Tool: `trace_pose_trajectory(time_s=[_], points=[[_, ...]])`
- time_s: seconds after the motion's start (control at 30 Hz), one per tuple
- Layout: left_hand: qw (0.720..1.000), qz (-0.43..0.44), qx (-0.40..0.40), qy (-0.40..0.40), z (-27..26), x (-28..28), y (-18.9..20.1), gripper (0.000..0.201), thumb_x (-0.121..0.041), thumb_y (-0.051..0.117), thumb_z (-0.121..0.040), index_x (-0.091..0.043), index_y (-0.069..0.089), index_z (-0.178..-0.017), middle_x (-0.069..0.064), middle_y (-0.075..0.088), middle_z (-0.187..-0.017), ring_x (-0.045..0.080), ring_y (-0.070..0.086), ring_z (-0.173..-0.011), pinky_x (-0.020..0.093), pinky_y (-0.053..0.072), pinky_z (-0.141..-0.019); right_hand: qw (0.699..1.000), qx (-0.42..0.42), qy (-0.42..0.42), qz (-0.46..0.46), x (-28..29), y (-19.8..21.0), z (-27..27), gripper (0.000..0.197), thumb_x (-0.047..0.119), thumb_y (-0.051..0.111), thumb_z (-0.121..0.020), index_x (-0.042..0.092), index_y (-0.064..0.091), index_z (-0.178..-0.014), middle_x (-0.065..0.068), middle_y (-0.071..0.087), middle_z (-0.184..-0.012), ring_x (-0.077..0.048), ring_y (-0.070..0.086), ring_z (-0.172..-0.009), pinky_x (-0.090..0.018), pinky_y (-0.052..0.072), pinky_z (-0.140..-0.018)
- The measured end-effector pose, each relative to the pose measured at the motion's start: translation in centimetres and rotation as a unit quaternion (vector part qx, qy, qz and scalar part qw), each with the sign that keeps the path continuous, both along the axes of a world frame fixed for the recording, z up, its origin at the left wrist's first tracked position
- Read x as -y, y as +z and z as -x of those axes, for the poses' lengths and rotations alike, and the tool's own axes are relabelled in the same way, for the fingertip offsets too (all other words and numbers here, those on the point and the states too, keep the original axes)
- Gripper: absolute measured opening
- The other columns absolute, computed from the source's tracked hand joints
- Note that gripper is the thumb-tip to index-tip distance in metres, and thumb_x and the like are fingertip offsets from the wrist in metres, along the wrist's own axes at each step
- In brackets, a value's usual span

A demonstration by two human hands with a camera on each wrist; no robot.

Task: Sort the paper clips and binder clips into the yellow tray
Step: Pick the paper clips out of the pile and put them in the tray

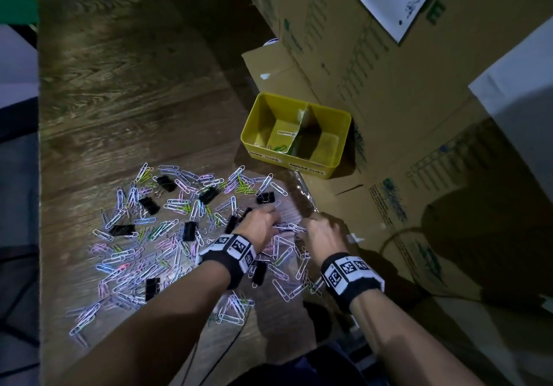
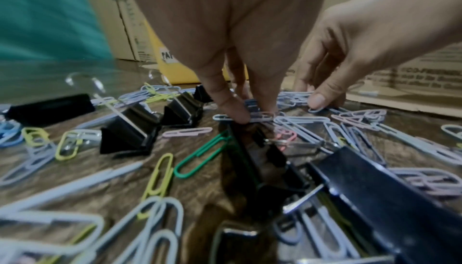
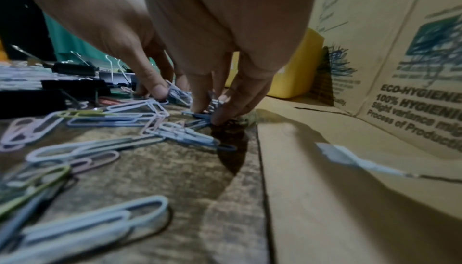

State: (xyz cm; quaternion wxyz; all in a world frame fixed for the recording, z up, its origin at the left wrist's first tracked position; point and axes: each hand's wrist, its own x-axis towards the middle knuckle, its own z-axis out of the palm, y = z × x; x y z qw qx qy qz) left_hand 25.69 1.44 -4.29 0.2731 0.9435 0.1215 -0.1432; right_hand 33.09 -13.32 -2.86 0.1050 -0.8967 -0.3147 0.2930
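Observation:
Many coloured paper clips [image 1: 140, 254] and several black binder clips [image 1: 265, 197] lie scattered on the wooden table. The yellow tray [image 1: 284, 162] stands beyond the pile and has two compartments. Its left compartment holds a few paper clips. My left hand [image 1: 276, 221] reaches down at the pile's right side. In the left wrist view the left hand [image 2: 252, 115] pinches a pale paper clip [image 2: 262, 115] against the table. My right hand [image 1: 305, 224] is just beside it. In the right wrist view the right hand [image 3: 207, 114] pinches a small bunch of blue paper clips [image 3: 200, 117].
Tall cardboard boxes [image 1: 389, 86] stand behind and right of the tray. A flat cardboard sheet [image 1: 374, 206] lies under the tray and borders the pile on the right, with a dark cable [image 1: 398, 236] across it. Binder clips [image 2: 130, 131] stand close to my left fingers.

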Motion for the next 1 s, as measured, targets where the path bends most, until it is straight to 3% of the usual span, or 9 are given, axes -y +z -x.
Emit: trace_pose_trajectory(time_s=[0.17,0.27,0.4,0.57,0.63,0.73,0.83,0.9,1.0], points=[[0.998,0.033,-0.013,0.053,0.7,-0.9,0.4,0.018,-0.022,0.059,-0.089,-0.013,0.065,-0.103,0.004,0.066,-0.101,0.013,0.058,-0.084,0.015,0.039,-0.074,0.998,-0.052,0.016,0.007,-0.2,-0.7,-0.3,0.031,-0.002,0.055,-0.089,0.011,0.056,-0.117,-0.008,0.052,-0.132,-0.017,0.064,-0.089,-0.020,0.050,-0.071],[0.992,0.089,-0.019,0.085,1.0,-1.6,1.3,0.022,-0.024,0.062,-0.086,-0.015,0.066,-0.107,0.003,0.068,-0.106,0.011,0.063,-0.085,0.010,0.042,-0.069,0.996,-0.092,-0.010,0.018,-0.1,0.2,-1.1,0.024,0.014,0.055,-0.094,0.022,0.054,-0.117,-0.001,0.058,-0.120,-0.012,0.057,-0.083,-0.021,0.044,-0.063],[0.974,0.177,-0.020,0.137,1.3,-2.7,2.6,0.018,-0.025,0.072,-0.077,-0.019,0.072,-0.094,-0.004,0.068,-0.104,0.007,0.059,-0.091,0.025,0.045,-0.090,0.978,-0.178,-0.098,-0.041,0.6,1.1,-2.2,0.020,0.037,0.061,-0.088,0.035,0.059,-0.109,0.006,0.067,-0.105,-0.014,0.064,-0.088,-0.033,0.051,-0.075],[0.871,0.401,-0.018,0.284,1.6,-4.9,4.1,0.014,-0.015,0.077,-0.068,-0.016,0.075,-0.081,0.008,0.072,-0.080,0.019,0.064,-0.066,0.038,0.056,-0.070,0.901,-0.296,-0.242,-0.207,0.4,2.7,-2.9,0.016,0.032,0.078,-0.064,0.031,0.073,-0.079,0.001,0.074,-0.090,-0.020,0.070,-0.080,-0.043,0.055,-0.086],[0.832,0.457,0.020,0.312,1.2,-6.0,5.0,0.018,-0.010,0.077,-0.065,-0.012,0.075,-0.083,0.013,0.073,-0.078,0.020,0.065,-0.061,0.035,0.058,-0.067,0.869,-0.309,-0.280,-0.265,0.2,3.8,-3.1,0.020,0.029,0.077,-0.060,0.026,0.073,-0.079,0.000,0.074,-0.089,-0.019,0.069,-0.077,-0.035,0.057,-0.080],[0.780,0.516,0.089,0.342,-0.6,-7.4,6.8,0.017,-0.005,0.073,-0.062,-0.010,0.075,-0.077,0.011,0.072,-0.070,0.016,0.065,-0.056,0.023,0.055,-0.057,0.834,-0.315,-0.284,-0.353,-0.9,6.3,-3.8,0.013,0.006,0.072,-0.073,0.016,0.070,-0.081,0.004,0.074,-0.075,-0.007,0.065,-0.065,-0.018,0.055,-0.066],[0.741,0.543,0.154,0.364,-3.9,-9.0,8.7,0.014,0.005,0.066,-0.068,-0.003,0.072,-0.078,0.007,0.071,-0.067,0.013,0.065,-0.056,0.019,0.055,-0.057,0.810,-0.281,-0.272,-0.437,-2.8,9.2,-5.1,0.020,-0.011,0.065,-0.076,0.009,0.065,-0.080,0.008,0.071,-0.063,-0.001,0.061,-0.053,-0.013,0.053,-0.060],[0.744,0.525,0.184,0.371,-6.7,-10.2,9.3,0.014,0.011,0.062,-0.075,0.002,0.067,-0.083,0.005,0.070,-0.063,0.012,0.065,-0.055,0.018,0.054,-0.058,0.801,-0.256,-0.258,-0.476,-4.1,10.9,-6.3,0.021,-0.012,0.063,-0.077,0.009,0.064,-0.081,0.010,0.069,-0.059,0.001,0.060,-0.051,-0.012,0.052,-0.058],[0.837,0.403,0.166,0.331,-10.4,-11.5,9.0,0.012,0.004,0.068,-0.076,-0.004,0.069,-0.084,0.002,0.070,-0.063,0.010,0.066,-0.057,0.021,0.057,-0.064,0.797,-0.217,-0.244,-0.508,-6.3,12.7,-8.3,0.021,-0.008,0.065,-0.080,0.013,0.065,-0.082,0.013,0.070,-0.064,0.001,0.062,-0.056,-0.013,0.052,-0.060]])
